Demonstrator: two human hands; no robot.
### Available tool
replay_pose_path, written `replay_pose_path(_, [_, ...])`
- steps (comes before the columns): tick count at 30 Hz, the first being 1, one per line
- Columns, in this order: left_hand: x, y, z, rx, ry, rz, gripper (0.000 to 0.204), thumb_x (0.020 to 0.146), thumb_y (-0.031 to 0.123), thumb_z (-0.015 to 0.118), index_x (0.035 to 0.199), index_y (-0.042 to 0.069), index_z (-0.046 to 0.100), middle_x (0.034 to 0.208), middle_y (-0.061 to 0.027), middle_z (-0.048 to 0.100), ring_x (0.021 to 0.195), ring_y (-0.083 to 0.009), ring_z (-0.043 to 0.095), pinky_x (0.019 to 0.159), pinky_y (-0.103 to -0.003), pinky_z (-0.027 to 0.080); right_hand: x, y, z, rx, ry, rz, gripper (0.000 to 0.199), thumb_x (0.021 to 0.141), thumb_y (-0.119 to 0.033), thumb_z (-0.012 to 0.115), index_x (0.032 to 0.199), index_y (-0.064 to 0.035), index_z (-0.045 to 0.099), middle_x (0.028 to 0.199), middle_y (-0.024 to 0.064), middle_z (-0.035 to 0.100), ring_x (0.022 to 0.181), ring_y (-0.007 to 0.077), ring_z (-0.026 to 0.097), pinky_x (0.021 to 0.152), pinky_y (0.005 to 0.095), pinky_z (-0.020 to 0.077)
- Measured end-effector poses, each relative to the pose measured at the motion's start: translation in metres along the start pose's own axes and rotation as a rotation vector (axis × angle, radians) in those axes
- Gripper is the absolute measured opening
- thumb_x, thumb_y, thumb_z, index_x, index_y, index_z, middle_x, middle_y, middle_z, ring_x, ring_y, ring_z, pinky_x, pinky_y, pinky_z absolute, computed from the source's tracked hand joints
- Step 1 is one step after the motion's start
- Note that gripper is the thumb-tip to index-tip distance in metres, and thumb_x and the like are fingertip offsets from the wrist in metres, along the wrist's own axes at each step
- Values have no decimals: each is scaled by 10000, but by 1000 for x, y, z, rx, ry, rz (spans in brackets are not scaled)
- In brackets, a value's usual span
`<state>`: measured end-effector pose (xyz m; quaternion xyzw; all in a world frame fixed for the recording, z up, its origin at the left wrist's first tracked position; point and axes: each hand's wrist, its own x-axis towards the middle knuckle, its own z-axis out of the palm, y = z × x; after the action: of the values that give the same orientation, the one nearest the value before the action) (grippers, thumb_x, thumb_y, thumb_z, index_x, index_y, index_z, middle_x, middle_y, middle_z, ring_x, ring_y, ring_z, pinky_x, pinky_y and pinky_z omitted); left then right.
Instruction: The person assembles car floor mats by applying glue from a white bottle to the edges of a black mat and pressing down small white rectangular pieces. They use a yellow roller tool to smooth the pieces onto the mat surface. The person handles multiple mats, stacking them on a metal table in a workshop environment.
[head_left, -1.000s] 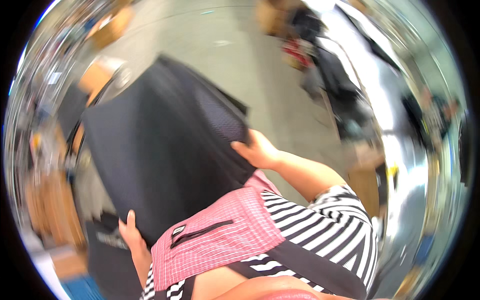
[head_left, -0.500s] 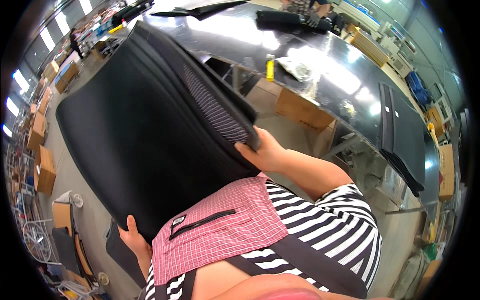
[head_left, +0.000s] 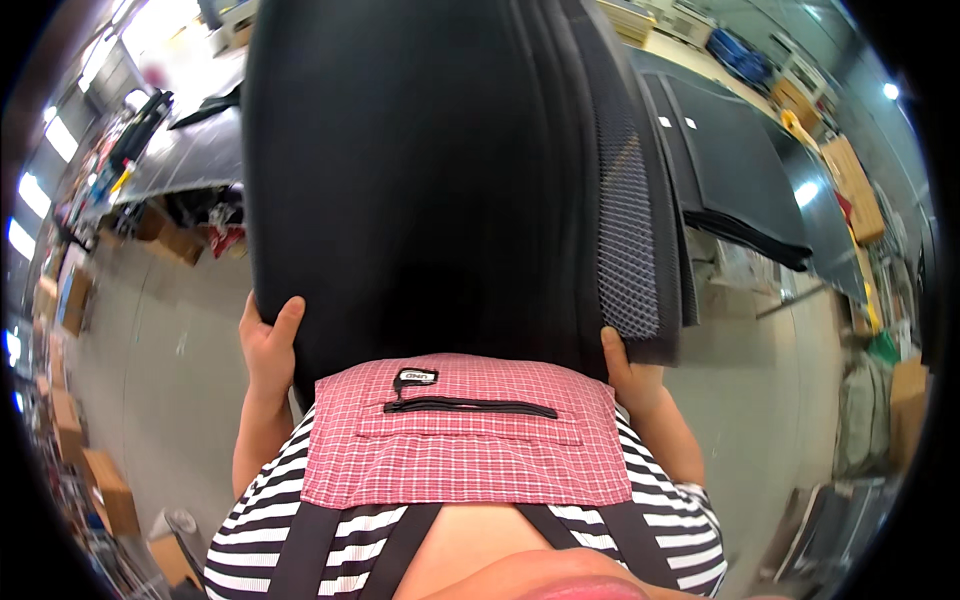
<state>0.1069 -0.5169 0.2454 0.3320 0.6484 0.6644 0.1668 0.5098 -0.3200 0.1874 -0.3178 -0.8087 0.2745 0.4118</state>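
Note:
A large, smooth black panel (head_left: 420, 180) with a grey mesh strip (head_left: 628, 230) along its right side is held up in front of my chest. It looks folded or layered, with further dark edges showing at the right. My left hand (head_left: 270, 345) grips its lower left edge, thumb on the front face. At the lower right corner my right hand (head_left: 632, 375) is closed on the panel, its thumb just below the mesh. Most fingers of both hands are hidden behind it. The panel's top runs out of the picture, and its lower edge meets my red checked apron (head_left: 470, 450).
Similar black panels (head_left: 735, 150) lie stacked on a dark table (head_left: 810, 190) at the right, overhanging its near edge. Another dark shiny tabletop (head_left: 190, 165) stands at the left. Cardboard boxes (head_left: 110, 490) line the far left, and grey bundles (head_left: 868, 425) stand at the right.
The panel has swung from the left to straight ahead and now stands upright before me. My view has turned right with it. Both hands have kept their hold.

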Motion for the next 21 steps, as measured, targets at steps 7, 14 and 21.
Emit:
replay_pose_path(7, [93, -14, 102, -118, -442, -23, 436, 898, 122, 745, 1250, -70, 575, 1106, -106, 686, 982, -159, 643, 881, -287, 522, -71, -29, -23, -294, 362, 253, 467, 956, -147, 646, 1364, 55, 541, 1353, 221, 588, 1265, 367, 554, 1083, 422, 408])
replay_pose_path(14, [145, -23, 213, -197, -715, 22, 434, 906, 135, 755, 1242, -70, 573, 1108, -110, 692, 977, -168, 649, 888, -298, 528, -98, -30, -21, -350, 649, 384, 416, 1008, -147, 599, 1366, 57, 538, 1386, 198, 569, 1267, 319, 548, 1083, 395, 409])
replay_pose_path(21, [261, -11, 371, 19, -757, 285, 568, 820, 256, 841, 1228, -63, 610, 1053, -106, 717, 940, -172, 654, 850, -337, 543, -13, 95, -11, -402, 664, 854, 479, 994, -245, 632, 1353, 58, 539, 1363, 255, 570, 1242, 421, 547, 1070, 437, 417])
